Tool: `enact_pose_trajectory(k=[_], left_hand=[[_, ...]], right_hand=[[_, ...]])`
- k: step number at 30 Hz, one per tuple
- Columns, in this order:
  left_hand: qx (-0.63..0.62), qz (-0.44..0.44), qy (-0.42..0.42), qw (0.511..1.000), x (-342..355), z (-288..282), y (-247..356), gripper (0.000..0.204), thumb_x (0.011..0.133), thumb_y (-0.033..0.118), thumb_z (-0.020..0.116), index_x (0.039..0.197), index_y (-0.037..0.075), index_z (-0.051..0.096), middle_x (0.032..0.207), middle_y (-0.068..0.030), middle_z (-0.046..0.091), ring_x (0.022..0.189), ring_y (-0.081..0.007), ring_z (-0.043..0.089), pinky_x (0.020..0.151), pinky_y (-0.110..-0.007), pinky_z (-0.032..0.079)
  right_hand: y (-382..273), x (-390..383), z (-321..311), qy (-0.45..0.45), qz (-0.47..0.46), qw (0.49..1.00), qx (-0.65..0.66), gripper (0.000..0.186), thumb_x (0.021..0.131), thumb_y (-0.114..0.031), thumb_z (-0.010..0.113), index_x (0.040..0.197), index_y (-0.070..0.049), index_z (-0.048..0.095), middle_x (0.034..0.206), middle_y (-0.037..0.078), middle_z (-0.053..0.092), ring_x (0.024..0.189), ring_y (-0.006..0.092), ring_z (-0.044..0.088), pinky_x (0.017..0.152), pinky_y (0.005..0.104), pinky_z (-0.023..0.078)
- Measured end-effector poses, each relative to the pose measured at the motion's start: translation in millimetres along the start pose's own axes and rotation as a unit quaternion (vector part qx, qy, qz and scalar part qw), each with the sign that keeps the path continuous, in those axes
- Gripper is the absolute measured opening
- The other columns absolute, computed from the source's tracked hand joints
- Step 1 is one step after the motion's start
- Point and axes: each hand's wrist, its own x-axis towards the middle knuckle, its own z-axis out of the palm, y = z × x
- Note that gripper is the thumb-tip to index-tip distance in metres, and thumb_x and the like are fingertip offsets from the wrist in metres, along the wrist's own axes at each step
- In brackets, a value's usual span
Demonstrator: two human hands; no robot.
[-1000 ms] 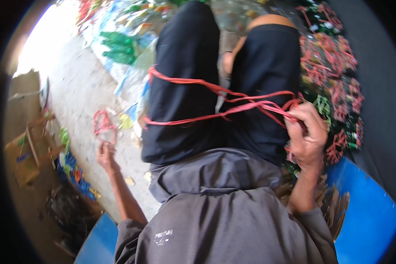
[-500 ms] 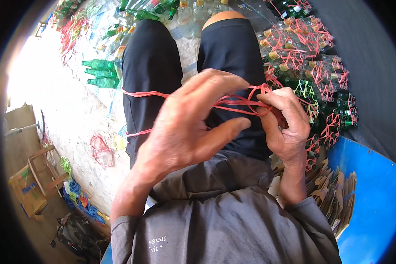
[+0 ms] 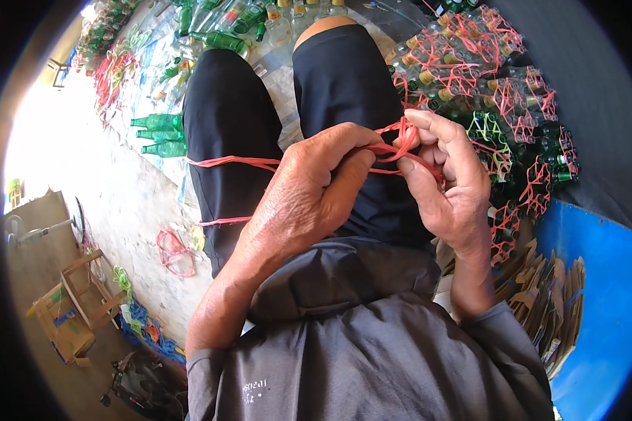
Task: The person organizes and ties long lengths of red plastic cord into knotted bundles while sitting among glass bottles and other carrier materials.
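Observation:
Red plastic twine point(image 3: 235, 161) runs in several strands across my thighs and gathers into a looped knot above my right thigh. My left hand point(image 3: 305, 186) pinches the strands between thumb and fingers, left of the loop. On the loop's other side, my right hand point(image 3: 448, 172) grips the twine between its thumb and curled fingers. The strands on my left come out past my left leg point(image 3: 225, 119); a lower strand lies across that leg too. Where the strands pass behind my left hand they are hidden.
Bottles bundled in red twine point(image 3: 470, 49) are stacked at the right. Green bottles point(image 3: 160, 135) lie on the floor at the left, near a loose red twine coil point(image 3: 175, 252). A blue panel point(image 3: 604, 281) and flattened cardboard point(image 3: 548, 302) are beside my right arm.
My left hand, its thumb and fingers apart before, has closed on the strands. The right hand has turned slightly and holds the loop a little higher. The view has shifted slightly.

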Motion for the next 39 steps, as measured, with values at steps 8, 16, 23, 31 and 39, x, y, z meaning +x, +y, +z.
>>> enact_pose_trajectory(k=[8, 16, 23, 31, 39], left_hand=[[-0.013, -0.05, -0.025, 0.998, 3.8, -6.7, 14.1, 0.018, 0.093, 0.01, 0.068, 0.109, 0.0, 0.066, 0.079, 0.0011, 0.061, 0.073, -0.0033, 0.051, 0.065, -0.021, 0.043], [-0.074, -0.041, 0.098, 0.992, 10.1, -5.8, -7.4, 0.015, 0.093, 0.012, 0.07, 0.096, -0.003, 0.071, 0.07, 0.0019, 0.064, 0.068, -0.0017, 0.054, 0.06, -0.021, 0.045], [-0.155, -0.111, 0.13, 0.973, 13.6, -24.1, 0.4, 0.017, 0.093, 0.012, 0.07, 0.099, -0.005, 0.073, 0.079, 0.0012, 0.068, 0.07, -0.0022, 0.055, 0.062, -0.018, 0.043], [-0.172, -0.111, 0.153, 0.967, 14.8, -32.8, -3.2, 0.02, 0.094, 0.016, 0.07, 0.099, -0.004, 0.072, 0.084, -0.0007, 0.069, 0.076, -0.0035, 0.057, 0.07, -0.019, 0.045], [-0.163, -0.114, 0.154, 0.968, 15.5, -37.6, -6.7, 0.022, 0.095, 0.017, 0.069, 0.101, -0.004, 0.072, 0.087, -0.0007, 0.07, 0.078, -0.0036, 0.057, 0.072, -0.019, 0.045]], right_hand=[[-5.7, 2.5, -1.1, 0.02, 0.04, 0.994, 0.1, 0.046, 0.089, 0.009, 0.057, 0.135, 0.006, 0.049, 0.11, 0.01, 0.061, 0.094, 0.0093, 0.06, 0.08, 0.021, 0.048], [-12.2, 4.9, -17.6, -0.016, 0.093, 0.993, 0.069, 0.04, 0.089, 0.006, 0.057, 0.129, 0.007, 0.053, 0.106, 0.008, 0.062, 0.084, 0.0056, 0.057, 0.073, 0.0187, 0.045], [1.4, 5.6, -40.7, -0.027, 0.085, 0.996, -0.025, 0.03, 0.088, -0.002, 0.065, 0.117, 0.0, 0.063, 0.098, 0.006, 0.067, 0.085, 0.008, 0.063, 0.077, 0.0234, 0.051], [16.2, 1.8, -57.4, 0.01, 0.093, 0.995, -0.026, 0.023, 0.088, -0.002, 0.065, 0.111, 0.0, 0.066, 0.095, 0.005, 0.069, 0.086, 0.0089, 0.063, 0.078, 0.0245, 0.051], [42.4, 0.0, -57.5, 0.038, 0.096, 0.994, -0.02, 0.036, 0.087, 0.001, 0.063, 0.123, 0.0, 0.06, 0.112, 0.01, 0.066, 0.107, 0.0168, 0.064, 0.097, 0.0332, 0.05]])
